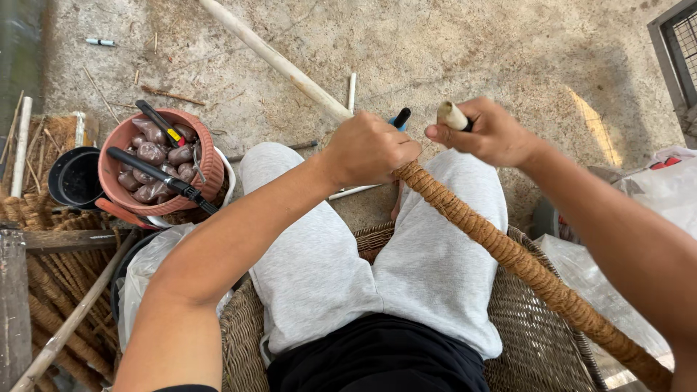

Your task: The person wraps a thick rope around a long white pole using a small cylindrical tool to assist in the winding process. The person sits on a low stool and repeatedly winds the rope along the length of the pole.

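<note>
Lap in grey shorts [406, 268], seated on one wicker chair [537, 341]. Ground: rough concrete floor [450, 51], outdoors. One coir-wrapped pole [508, 250] crosses the lap, lower end cut off. Left hand [370, 149] clamped on its wrapped top; right hand [490, 134] closed around a pale roll [451, 115], partly hidden. One terracotta pot [207, 170] with tools.

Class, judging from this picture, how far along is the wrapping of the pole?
Done: brown fibre wrapping covers the pole from the lower right up to the left hand. In hand: the right hand grips a small pale tool. Left: the bare white pole beyond.
</note>
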